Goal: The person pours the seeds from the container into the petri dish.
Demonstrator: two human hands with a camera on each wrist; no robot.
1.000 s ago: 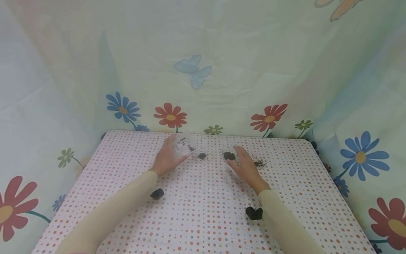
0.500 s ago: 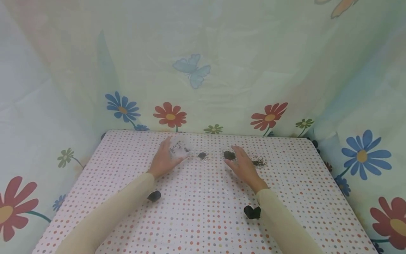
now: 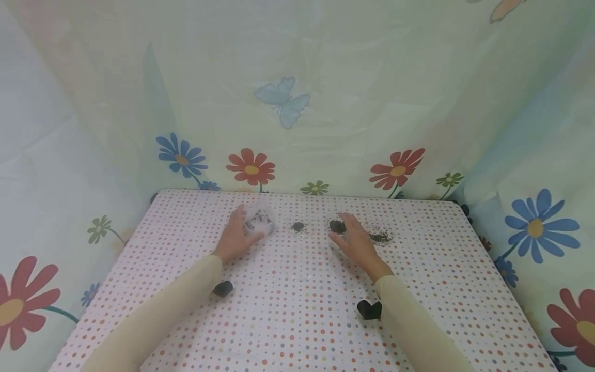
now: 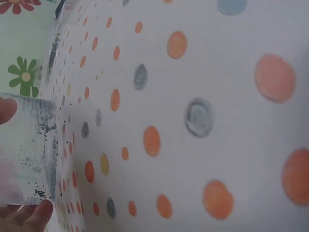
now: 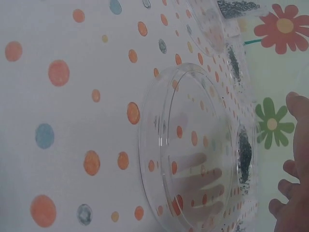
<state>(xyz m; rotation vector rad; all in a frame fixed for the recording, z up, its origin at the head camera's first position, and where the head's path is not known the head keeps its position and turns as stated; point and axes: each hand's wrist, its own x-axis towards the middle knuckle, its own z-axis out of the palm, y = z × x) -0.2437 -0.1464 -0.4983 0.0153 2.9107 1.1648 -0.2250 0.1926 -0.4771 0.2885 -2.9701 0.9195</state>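
My left hand (image 3: 237,238) grips a clear plastic container (image 3: 259,221) at the back of the table, thumb on one side and fingers on the other. Dark specks cling to its wall, as the left wrist view of the container (image 4: 29,150) shows. My right hand (image 3: 359,245) is held with loosely bent fingers, nothing between them, close by a clear container of dark granules (image 3: 337,227). In the right wrist view a clear round dish (image 5: 193,140) lies on the table beside that hand (image 5: 294,193), with finger shapes showing in it.
Two more clear containers stand along the back: one with a small heap of dark granules (image 3: 298,227) in the middle, one with scattered granules (image 3: 380,236) right of my right hand. The spotted table (image 3: 288,320) ends at a flowered cloth backdrop (image 3: 353,113).
My left hand has moved a little left and toward me with the clear container, which has turned so its speckled inside faces up more. The right hand has hardly moved.
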